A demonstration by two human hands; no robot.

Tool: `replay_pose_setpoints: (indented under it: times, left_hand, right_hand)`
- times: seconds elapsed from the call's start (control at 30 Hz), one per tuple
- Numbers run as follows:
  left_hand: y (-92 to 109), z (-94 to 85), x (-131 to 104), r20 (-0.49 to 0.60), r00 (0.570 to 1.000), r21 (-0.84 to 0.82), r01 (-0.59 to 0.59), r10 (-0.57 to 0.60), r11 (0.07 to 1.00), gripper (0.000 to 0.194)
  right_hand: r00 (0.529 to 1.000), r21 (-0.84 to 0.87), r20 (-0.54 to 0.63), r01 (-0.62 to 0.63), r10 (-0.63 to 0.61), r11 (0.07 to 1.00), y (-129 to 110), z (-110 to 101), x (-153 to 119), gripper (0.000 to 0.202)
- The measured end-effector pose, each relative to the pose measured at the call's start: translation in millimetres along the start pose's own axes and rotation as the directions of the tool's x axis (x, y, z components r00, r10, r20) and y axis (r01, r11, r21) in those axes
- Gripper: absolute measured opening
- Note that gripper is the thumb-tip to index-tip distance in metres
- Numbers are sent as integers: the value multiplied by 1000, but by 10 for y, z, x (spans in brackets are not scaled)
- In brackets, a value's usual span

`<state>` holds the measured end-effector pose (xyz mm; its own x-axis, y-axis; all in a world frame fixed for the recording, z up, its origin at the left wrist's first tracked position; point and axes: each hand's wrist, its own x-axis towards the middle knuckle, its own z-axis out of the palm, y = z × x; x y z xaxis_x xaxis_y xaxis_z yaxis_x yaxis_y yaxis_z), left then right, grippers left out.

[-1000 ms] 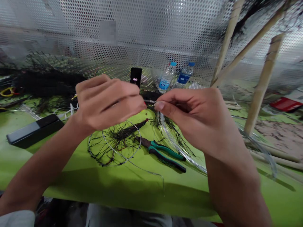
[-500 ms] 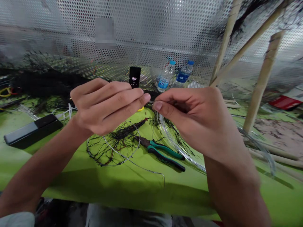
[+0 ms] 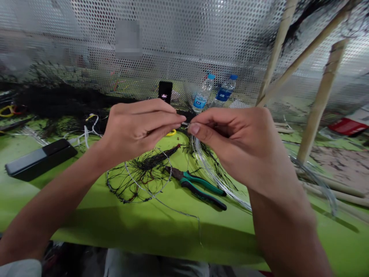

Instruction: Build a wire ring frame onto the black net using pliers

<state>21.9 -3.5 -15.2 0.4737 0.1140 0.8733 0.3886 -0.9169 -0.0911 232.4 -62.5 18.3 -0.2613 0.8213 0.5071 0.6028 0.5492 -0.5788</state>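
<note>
My left hand [image 3: 141, 125] and my right hand [image 3: 239, 142] are raised over the table, fingertips almost meeting. Between them a short bit of thin silver wire shows. The right thumb and forefinger pinch it. The left fingers are pressed together at the wire, with the thumb hidden behind them. Below, a long silver wire [image 3: 175, 210] curves down to a bent tail near the table's front. A wire ring tied with black threads [image 3: 144, 181] lies under my left hand. Beside it are pliers [image 3: 198, 187] with green and black handles.
A bundle of clear strands [image 3: 215, 179] runs beneath my right hand. Behind stand a phone [image 3: 165, 91] and two water bottles [image 3: 200, 98] [image 3: 225, 92]. A black box [image 3: 40, 159] sits left, wooden poles [image 3: 321, 104] right. Dark netting [image 3: 57, 102] lies at the back left.
My left hand has rolled over, its fingers now closer together and the hand slightly further right. The wire's bent tail hangs lower. My right hand has barely moved.
</note>
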Motion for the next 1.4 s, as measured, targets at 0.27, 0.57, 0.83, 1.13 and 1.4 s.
replay_pose_setpoints:
  times: [0.27,0.57,0.83,1.13,1.4]
  left_hand:
    - [-48,-4,49,182,909,-441,415,-374,796,4]
    - [30,28,27,93,961,-139,271,-260,952,14]
    - [98,-12,-45,105,994,217,-9,-14,976,22]
    - [101,-14,-89,152,987,203,21,-52,979,24]
    - [128,-14,-68,145,985,172,65,-91,983,23]
  right_hand:
    - [999,32,31,-35,34,999,-6,11,25,20]
    - [991,102,127,-59,46,993,131,-30,99,22]
    - [988,-80,105,118,-110,990,98,-94,33,15]
    - [970,-179,122,231,-212,956,122,-150,40,16]
    - [973,-262,33,228,-227,938,92,-73,21,19]
